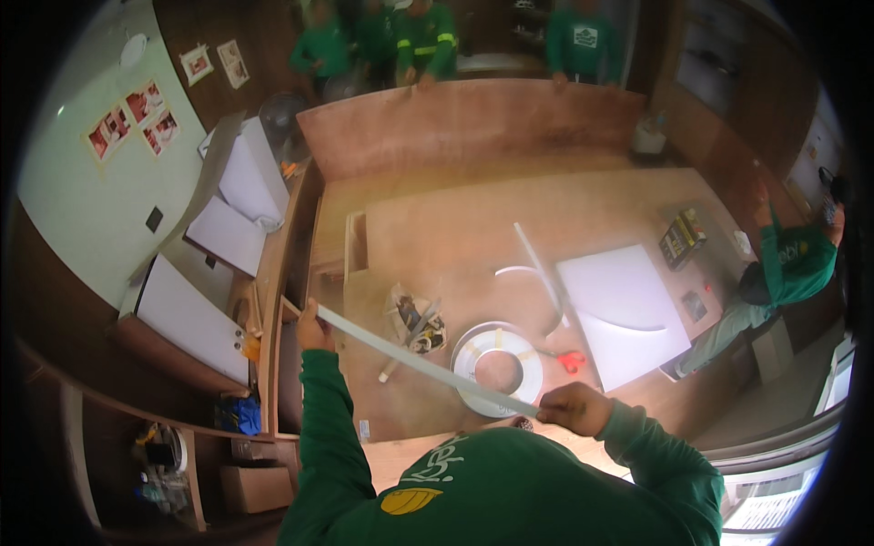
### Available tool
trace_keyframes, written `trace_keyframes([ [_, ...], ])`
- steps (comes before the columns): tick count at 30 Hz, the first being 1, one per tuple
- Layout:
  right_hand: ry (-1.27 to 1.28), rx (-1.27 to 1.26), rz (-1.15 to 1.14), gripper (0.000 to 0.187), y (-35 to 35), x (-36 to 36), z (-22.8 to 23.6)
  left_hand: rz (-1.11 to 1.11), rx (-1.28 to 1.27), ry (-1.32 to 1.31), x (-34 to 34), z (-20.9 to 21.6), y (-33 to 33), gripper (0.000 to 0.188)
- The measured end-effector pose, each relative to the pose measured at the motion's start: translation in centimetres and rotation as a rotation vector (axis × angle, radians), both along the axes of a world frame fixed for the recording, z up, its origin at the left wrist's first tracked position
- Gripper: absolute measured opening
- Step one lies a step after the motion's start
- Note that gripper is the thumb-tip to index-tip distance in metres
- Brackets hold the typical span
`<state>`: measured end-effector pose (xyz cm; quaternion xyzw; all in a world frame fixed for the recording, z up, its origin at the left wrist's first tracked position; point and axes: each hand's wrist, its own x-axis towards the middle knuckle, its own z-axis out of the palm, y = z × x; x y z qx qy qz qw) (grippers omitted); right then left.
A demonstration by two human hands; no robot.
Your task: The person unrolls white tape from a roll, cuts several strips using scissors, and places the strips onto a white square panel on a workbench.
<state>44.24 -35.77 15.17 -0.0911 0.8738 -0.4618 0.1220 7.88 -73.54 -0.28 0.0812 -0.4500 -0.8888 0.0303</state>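
A long, narrow white edging strip stretches across in front of me, slanting down from left to right. My left hand grips its far left end, fingers closed. At the other end, my right hand pinches it. Beneath the strip, on the brown wooden worktop, lies a white roll of edging. Red-handled scissors are beside the roll. Cut white strips rest on the worktop, and one curved piece lies across a white panel to the right.
A tray of hand tools sits left of the roll. A dark box stands at the right. People in green hold a large brown board upright at the back; another person is at the right. White-faced panels lean on the left.
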Motion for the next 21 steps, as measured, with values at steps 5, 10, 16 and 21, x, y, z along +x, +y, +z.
trace_keyframes([
  [5, -0.137, -0.105, -0.306, 0.012, 1.9, -0.4, -1.8, -0.057, 0.201, -0.03, -0.5, 1.4, 1.1, 0.019],
  [10, -0.111, -0.28, -0.546, 0.012, 3.1, -0.8, -2.4, -0.251, 0.121, -0.086, -0.6, 3.0, 1.5, 0.03],
  [16, 0.213, -0.346, -0.651, 0.01, 5.1, -2.4, -0.8, -0.332, -0.215, -0.115, -0.3, 1.8, 1.9, 0.062],
  [21, 0.294, -0.234, -0.807, 0.013, 7.9, -3.4, 1.0, -0.091, -0.811, 0.008, 1.5, -8.9, -3.0, 0.023],
])
